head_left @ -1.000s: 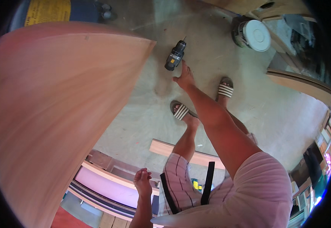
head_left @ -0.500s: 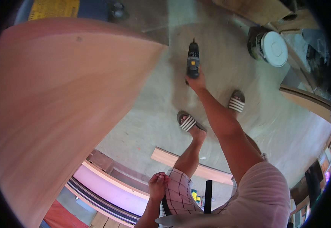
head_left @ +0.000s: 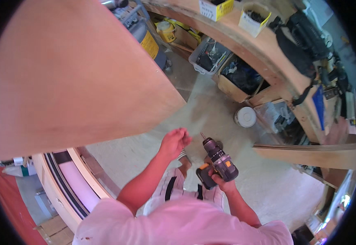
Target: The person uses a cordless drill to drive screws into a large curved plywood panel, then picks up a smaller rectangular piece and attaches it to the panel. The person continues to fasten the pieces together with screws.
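A black and grey cordless drill (head_left: pixel 224 165) with orange accents is gripped in my right hand (head_left: pixel 223 183), close in front of my body. Its thin bit points up and to the left, and its battery base sits toward my left. My left hand (head_left: pixel 175 143) is raised beside the drill, apart from it, with its fingers curled together. Whatever those fingers may hold is too small or hidden to tell. The corner of a large pale wooden panel (head_left: pixel 84 81) lies just beyond my left hand.
A workbench (head_left: pixel 210 26) curves across the far right, bearing open boxes of screws (head_left: pixel 254 18). Below it stand a plastic bin (head_left: pixel 208 55), a cardboard box (head_left: pixel 232 85) and a white-lidded bucket (head_left: pixel 245 117). Wooden boards (head_left: pixel 308 155) jut in at right. A blue-grey tank (head_left: pixel 147 41) stands behind the panel.
My right hand has drawn the drill back from far out over the floor toward my body. My left hand has risen from beside my thigh to near the panel's corner. The view has tilted up.
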### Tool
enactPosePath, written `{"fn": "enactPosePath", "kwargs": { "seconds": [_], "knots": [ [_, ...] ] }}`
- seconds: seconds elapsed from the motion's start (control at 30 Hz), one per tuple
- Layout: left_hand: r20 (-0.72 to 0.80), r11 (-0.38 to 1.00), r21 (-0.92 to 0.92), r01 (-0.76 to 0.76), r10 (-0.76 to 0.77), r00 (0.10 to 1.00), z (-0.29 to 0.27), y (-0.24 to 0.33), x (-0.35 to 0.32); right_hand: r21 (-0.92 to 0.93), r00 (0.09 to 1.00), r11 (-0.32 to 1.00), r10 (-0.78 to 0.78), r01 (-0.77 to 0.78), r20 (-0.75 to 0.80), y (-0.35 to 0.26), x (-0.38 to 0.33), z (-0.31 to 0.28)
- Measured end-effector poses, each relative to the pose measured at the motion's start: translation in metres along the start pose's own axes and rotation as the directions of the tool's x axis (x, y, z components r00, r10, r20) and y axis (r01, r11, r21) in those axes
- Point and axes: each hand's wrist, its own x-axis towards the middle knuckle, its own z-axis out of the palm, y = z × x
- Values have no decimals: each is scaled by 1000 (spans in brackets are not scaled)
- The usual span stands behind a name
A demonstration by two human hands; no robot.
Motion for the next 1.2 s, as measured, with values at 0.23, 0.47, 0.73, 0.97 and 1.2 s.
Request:
{"fn": "enactPosePath", "kwargs": {
  "seconds": [0.23,0.47,0.73,0.97,1.2],
  "knots": [
    [294,974,-226,-23,90,952,164,84,-83,-619,812,594,-570,513,126,-152,-43,35],
    [511,962,-265,-63,195,837,215,112,-146,-718,610,287,-757,634,236,-192,-52,30],
    [605,958,-251,-141,269,749,228,121,-166,-168,841,830,-542,532,-12,-193,-51,37],
    [613,956,-244,-161,281,739,232,122,-165,-607,703,462,-670,647,240,-219,-62,36],
    [616,925,-185,-333,373,694,237,124,-160,-711,702,372,-672,596,237,-236,-46,46]
  ]
}}
